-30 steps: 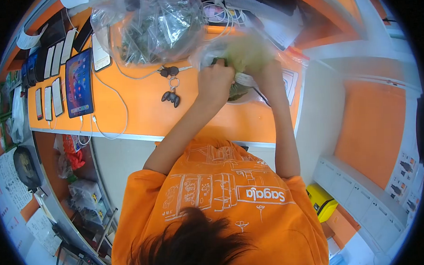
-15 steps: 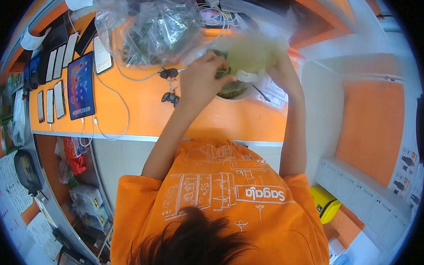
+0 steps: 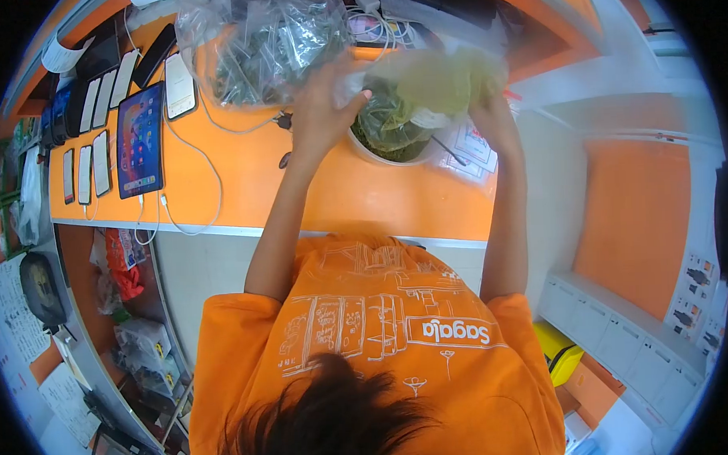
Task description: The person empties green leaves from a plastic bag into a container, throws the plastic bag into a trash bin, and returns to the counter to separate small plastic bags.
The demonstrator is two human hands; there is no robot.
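A translucent, yellow-green tinted plastic bag hangs over a white round tub. Dark green, leafy-looking stuff shows in the tub under the plastic. My right hand is closed on the bag's right end; its fingertips are partly hidden by the plastic. At the bag's left edge is my left hand, thumb stretched away from its motion-blurred fingers, so contact with the plastic is unclear. A dark, thin handle sticks out beside the tub's right rim.
Behind my left hand lies a heap of clear zip bags. A tablet and several phones with charging cables cover the left of the orange counter. Papers in plastic lie right of the tub. White cables sit at the back.
My left hand has moved left and up, off the middle of the bag, and its thumb has spread. More of the tub shows. My right hand stays on the bag.
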